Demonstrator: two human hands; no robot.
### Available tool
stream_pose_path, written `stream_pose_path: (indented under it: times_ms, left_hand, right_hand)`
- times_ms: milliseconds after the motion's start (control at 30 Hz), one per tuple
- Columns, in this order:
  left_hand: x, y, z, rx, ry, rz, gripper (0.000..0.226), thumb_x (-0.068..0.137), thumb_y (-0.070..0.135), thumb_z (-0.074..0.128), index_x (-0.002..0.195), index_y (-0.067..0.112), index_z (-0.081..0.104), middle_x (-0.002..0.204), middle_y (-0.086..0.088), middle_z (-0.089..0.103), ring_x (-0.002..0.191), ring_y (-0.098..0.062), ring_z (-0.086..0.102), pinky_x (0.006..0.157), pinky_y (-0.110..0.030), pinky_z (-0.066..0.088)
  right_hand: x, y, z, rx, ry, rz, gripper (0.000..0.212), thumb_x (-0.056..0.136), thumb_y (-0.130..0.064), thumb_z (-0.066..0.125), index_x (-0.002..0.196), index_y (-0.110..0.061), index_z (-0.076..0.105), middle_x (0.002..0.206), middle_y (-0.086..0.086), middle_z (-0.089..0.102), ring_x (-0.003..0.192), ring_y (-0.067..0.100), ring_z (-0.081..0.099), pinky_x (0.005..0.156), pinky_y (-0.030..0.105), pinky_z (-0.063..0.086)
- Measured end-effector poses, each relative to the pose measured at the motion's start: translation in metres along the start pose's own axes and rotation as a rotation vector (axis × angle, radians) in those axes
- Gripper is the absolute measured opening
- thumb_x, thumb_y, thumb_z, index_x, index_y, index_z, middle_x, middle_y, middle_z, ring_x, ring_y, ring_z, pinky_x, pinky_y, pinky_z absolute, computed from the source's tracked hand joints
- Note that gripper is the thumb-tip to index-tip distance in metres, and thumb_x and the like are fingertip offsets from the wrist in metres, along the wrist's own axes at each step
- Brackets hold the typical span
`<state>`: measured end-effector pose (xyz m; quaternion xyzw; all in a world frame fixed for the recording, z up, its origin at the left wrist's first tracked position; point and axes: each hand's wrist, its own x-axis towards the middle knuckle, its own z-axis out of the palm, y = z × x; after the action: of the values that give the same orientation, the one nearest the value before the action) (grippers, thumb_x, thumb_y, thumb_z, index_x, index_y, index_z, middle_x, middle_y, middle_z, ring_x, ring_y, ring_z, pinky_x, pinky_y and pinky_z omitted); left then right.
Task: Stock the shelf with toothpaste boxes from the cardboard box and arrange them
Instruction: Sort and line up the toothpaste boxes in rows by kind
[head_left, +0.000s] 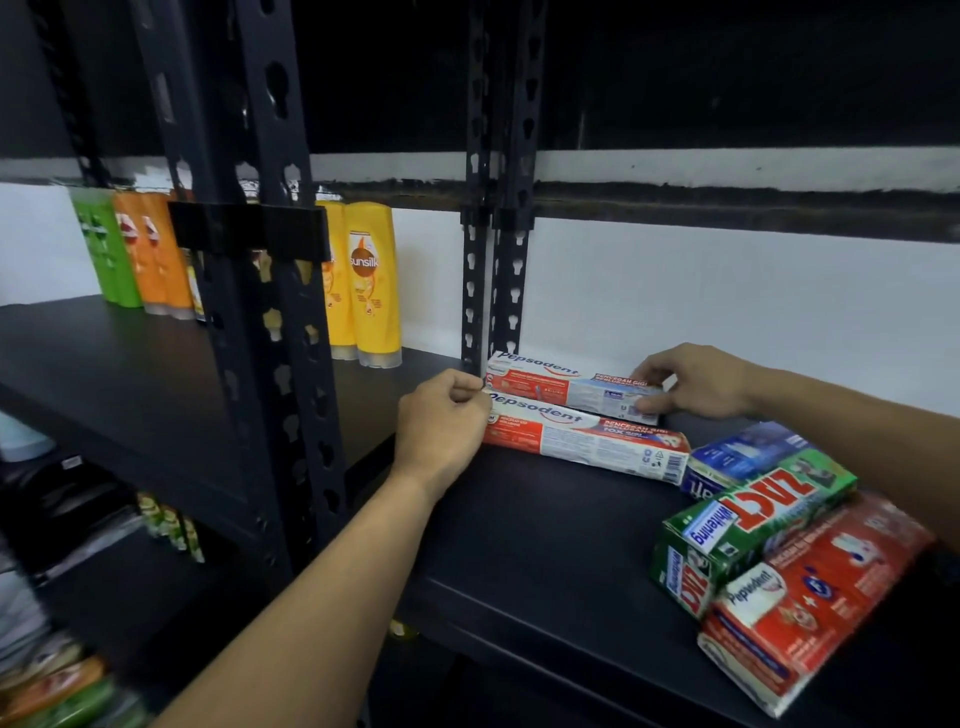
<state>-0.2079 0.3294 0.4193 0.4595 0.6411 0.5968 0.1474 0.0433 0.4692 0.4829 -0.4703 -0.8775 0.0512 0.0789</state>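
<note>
I see two long toothpaste boxes lying lengthwise, side by side, on the black shelf (545, 545). The rear toothpaste box (566, 383) sits close to the white wall (727, 301), and the front toothpaste box (587, 444) lies just beside it toward me.

My right hand (696, 382) pinches the right end of the rear box, fingers on top and thumb below. My left hand (439, 431) is curled at the left ends of both boxes. I cannot tell whether it grips one or only presses against them.

On the left, the boxes end right at the black upright post (493, 260), so there is little room that way. In front of them, the shelf is open dark board out to its front edge.

To the right, a blue box (743, 452) nearly touches the front box's end. A green box (753, 519) lies slanted partly over it, and a red pack (810, 597) lies beside that near the front edge.

Past the post, on the next bay, stand yellow bottles (371, 280), orange bottles (156, 254) and a green bottle (101, 244). They are partly hidden behind a thick front post (270, 312).
</note>
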Motion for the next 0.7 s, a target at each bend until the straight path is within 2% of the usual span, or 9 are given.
stream_pose_path:
  times_ms: [200, 400, 567, 700]
  left_hand:
    - [0.0001, 0.0007, 0.0010, 0.007, 0.009, -0.013, 0.011, 0.086, 0.019, 0.063, 0.091, 0.023, 0.072, 0.083, 0.012, 0.071, 0.079, 0.002, 0.065, 0.071, -0.016, 0.051]
    - [-0.0010, 0.0020, 0.0005, 0.003, 0.014, -0.025, 0.009, 0.086, 0.020, 0.064, 0.091, 0.022, 0.071, 0.083, 0.012, 0.070, 0.075, 0.005, 0.064, 0.057, -0.004, 0.044]
    - [-0.0009, 0.0018, 0.0001, 0.015, 0.026, -0.027, 0.010, 0.086, 0.022, 0.065, 0.092, 0.022, 0.072, 0.083, 0.012, 0.069, 0.075, 0.005, 0.063, 0.060, -0.007, 0.044]
    - [-0.0008, 0.0016, 0.0001, 0.021, 0.026, -0.023, 0.007, 0.086, 0.023, 0.066, 0.090, 0.023, 0.071, 0.083, 0.011, 0.069, 0.075, 0.005, 0.062, 0.061, -0.009, 0.044]
  right_hand:
    - [0.0030, -0.0023, 0.0047, 0.001, 0.032, 0.028, 0.043, 0.088, -0.041, 0.068, 0.125, -0.018, 0.062, 0.122, -0.001, 0.065, 0.105, 0.016, 0.058, 0.089, 0.030, 0.044]
    - [0.0016, -0.0018, 0.0053, -0.016, 0.027, 0.038, 0.043, 0.089, -0.041, 0.066, 0.126, -0.019, 0.061, 0.125, -0.001, 0.064, 0.098, 0.014, 0.055, 0.084, 0.028, 0.040]
    - [-0.0034, -0.0031, 0.0036, 0.001, 0.016, 0.053, 0.044, 0.090, -0.039, 0.066, 0.128, -0.018, 0.060, 0.126, 0.000, 0.063, 0.099, 0.014, 0.056, 0.090, 0.031, 0.045]
    - [-0.0052, -0.0041, 0.0041, -0.003, 0.022, 0.075, 0.046, 0.090, -0.040, 0.066, 0.129, -0.017, 0.059, 0.127, 0.001, 0.063, 0.101, 0.015, 0.056, 0.086, 0.028, 0.041]
